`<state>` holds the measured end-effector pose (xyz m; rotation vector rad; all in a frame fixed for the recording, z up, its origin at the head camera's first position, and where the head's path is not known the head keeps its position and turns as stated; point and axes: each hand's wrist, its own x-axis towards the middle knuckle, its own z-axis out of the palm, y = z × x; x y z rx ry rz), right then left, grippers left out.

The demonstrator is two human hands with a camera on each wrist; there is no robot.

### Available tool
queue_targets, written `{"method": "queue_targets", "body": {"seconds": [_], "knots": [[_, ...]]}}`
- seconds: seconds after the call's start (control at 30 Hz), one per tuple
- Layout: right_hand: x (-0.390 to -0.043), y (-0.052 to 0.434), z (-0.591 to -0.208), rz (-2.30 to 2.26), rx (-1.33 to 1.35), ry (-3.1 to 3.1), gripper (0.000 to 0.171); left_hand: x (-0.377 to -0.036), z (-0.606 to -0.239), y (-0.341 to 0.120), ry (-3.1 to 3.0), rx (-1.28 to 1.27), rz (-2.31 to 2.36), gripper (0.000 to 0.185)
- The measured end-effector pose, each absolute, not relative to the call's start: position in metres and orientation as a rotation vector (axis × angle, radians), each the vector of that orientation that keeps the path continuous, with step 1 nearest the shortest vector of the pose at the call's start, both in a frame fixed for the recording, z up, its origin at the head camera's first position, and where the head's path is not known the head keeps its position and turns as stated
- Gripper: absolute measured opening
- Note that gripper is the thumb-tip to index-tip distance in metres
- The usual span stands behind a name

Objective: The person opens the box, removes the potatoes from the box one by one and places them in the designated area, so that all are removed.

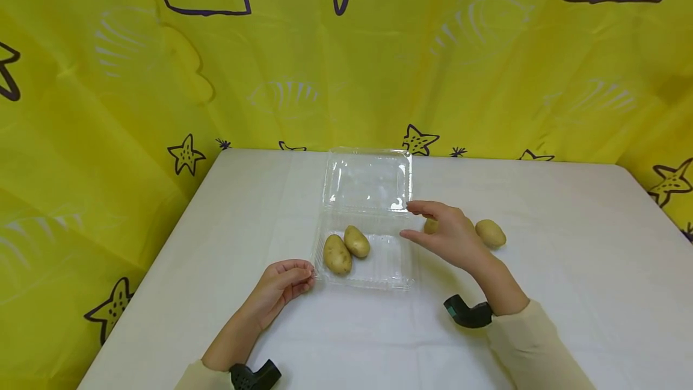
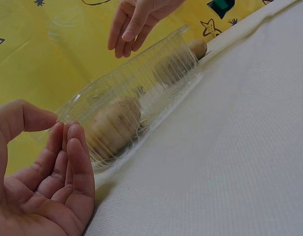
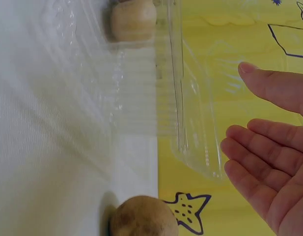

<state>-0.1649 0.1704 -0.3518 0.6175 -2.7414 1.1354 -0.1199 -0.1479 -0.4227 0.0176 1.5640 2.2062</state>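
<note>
- Nearest the head camera, the person's left hand (image 1: 281, 289) rests on the white cloth-covered table (image 1: 568, 269), fingers loosely curled and holding nothing, its fingertips (image 2: 75, 142) just beside the near left corner of the clear, ribbed plastic clamshell box (image 1: 379, 263).
- Two tan, oval potatoes (image 1: 346, 248) lie touching each other in the left part of the box's tray; the hinged clear lid (image 1: 368, 179) lies open and flat behind it.
- Raised above the tray's right edge, the right hand (image 1: 449, 233) is relaxed and open, gripping nothing.
- Just past that hand, two more tan potatoes sit on the table outside the box: one partly hidden potato (image 1: 431, 225) behind the fingers and a clearly seen loose potato (image 1: 490, 233) to its right.
- Judging by looks, the potatoes are firm, fairly heavy for their size, matte and not slippery; they are best taken by wrapping the fingers round the middle.
- By contrast the box looks thin, light and springy, likely to skid or buckle, so it is better steadied at a corner or rim.
</note>
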Motion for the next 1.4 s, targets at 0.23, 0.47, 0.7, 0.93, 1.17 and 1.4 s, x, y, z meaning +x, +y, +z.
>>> {"method": "queue_targets", "body": {"seconds": [0.23,0.47,0.7,0.93,1.17,1.4], "knots": [[-0.168,0.153,-0.358,1.126,0.733,-2.79,0.049,-0.119,-0.423,-0.149,1.57,0.004,2.201,0.01],[-0.171,0.136,-0.363,1.093,0.84,-2.827,0.051,-0.119,-0.423,-0.149,1.561,-0.009,2.208,0.011],[-0.173,0.123,-0.369,1.107,0.953,-2.816,0.05,-0.119,-0.424,-0.149,1.559,-0.015,2.208,0.011],[-0.181,0.109,-0.371,1.153,1.014,-2.842,0.049,-0.119,-0.426,-0.151,1.565,0.03,2.205,0.008],[-0.191,0.096,-0.371,1.155,1.022,-2.876,0.045,-0.12,-0.426,-0.151,1.551,0.147,2.228,0.007],[-0.197,0.091,-0.379,1.171,1.096,-2.823,0.031,-0.121,-0.424,-0.149,1.554,0.057,2.214,0.008]]}}
